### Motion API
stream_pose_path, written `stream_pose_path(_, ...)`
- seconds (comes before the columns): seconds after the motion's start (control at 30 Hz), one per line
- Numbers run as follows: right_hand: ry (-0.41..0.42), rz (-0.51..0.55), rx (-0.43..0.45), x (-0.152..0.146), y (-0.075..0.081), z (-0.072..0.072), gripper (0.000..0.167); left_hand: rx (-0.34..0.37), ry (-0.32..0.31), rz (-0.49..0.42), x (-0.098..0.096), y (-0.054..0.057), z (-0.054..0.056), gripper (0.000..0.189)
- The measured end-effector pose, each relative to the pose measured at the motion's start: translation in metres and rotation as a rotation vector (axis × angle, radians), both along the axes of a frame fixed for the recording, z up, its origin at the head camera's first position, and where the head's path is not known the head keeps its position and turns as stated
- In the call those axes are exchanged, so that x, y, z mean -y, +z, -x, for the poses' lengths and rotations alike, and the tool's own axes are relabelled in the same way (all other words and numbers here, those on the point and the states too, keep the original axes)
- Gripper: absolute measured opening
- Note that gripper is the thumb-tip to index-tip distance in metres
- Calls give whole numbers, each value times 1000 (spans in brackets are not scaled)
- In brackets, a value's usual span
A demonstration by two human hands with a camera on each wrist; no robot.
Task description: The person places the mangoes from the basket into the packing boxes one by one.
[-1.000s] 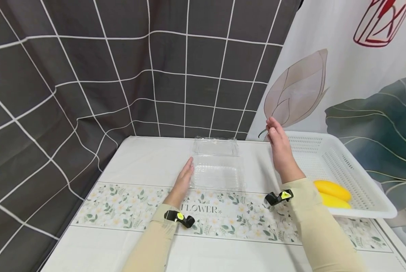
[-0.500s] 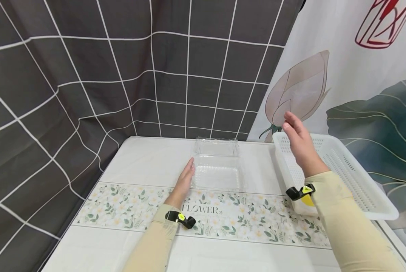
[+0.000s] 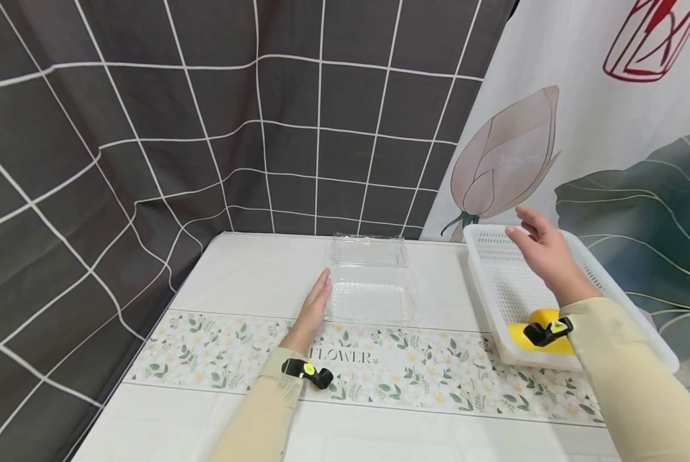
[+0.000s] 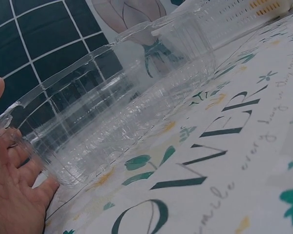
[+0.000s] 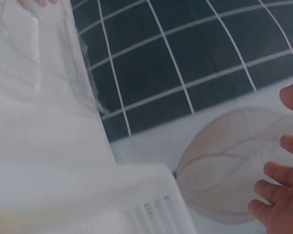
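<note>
A clear plastic clamshell box [image 3: 370,301] stands on the table with its lid [image 3: 369,250] raised at the back. Against the box's left side rests my left hand [image 3: 312,311], its fingers straight; the left wrist view shows the fingers [image 4: 27,168] touching the clear wall. My right hand [image 3: 547,256] hovers over the white plastic basket [image 3: 483,289], holding nothing, fingers loosely bent and thumb apart. In the basket's near end lie yellow, smooth, oblong things [image 3: 520,335], partly hidden by the right wrist and its camera.
A white tablecloth [image 3: 252,269] with a printed flower band [image 3: 217,353] covers the table. Behind it hangs a dark curtain with white grid lines [image 3: 287,154]. At the right is a pale curtain with a large printed bud [image 3: 506,154]. The basket stands along the table's right side.
My right hand has moved right, from beside the basket's left rim to above its inside, its fingers bending a little. The left hand and the clear box have stayed in place.
</note>
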State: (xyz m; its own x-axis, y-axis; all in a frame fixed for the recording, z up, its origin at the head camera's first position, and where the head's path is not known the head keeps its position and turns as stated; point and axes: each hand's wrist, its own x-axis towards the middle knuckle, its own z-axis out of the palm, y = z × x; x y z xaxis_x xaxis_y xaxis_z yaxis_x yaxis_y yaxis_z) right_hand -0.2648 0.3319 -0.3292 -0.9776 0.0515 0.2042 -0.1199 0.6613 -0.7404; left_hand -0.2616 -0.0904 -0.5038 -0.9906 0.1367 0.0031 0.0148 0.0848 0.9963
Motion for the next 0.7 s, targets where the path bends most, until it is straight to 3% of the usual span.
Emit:
stream_pose_path(0.4,-70,-15,137,-37,-8,-3,79,4,-6,-10,-3,2,2,61)
stream_pose_path(0.7,-51,-39,479,-70,-17,-5,101,4,-11,-16,-6,3,3,60)
